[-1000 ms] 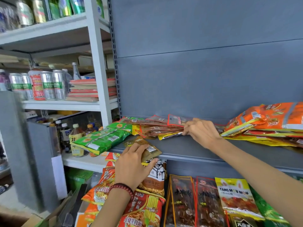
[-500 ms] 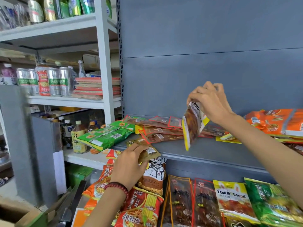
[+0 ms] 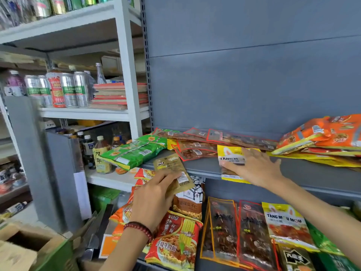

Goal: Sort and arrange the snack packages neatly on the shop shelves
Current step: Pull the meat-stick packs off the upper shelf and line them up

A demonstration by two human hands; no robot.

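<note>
My right hand (image 3: 256,169) lies flat with straight fingers on a yellow snack packet (image 3: 228,153), pressing it onto the front of the grey shelf (image 3: 304,169). My left hand (image 3: 156,196) holds a small gold-brown packet (image 3: 172,169) by its lower end, just in front of the shelf's left edge. Behind on the shelf lie green packets (image 3: 134,153), red-edged clear packets (image 3: 197,149) and an orange pile (image 3: 328,133) at the right.
The shelf below holds noodle bags (image 3: 175,243), dark strip packets (image 3: 222,227) and another yellow packet (image 3: 285,223). A white rack (image 3: 125,71) at the left carries cans, bottles and flat boxes. A cardboard box (image 3: 25,245) stands at the lower left.
My right hand pulled the yellow packet out of the pile, lifted it, then laid it flat at the shelf front. My left hand kept hold of the gold-brown packet.
</note>
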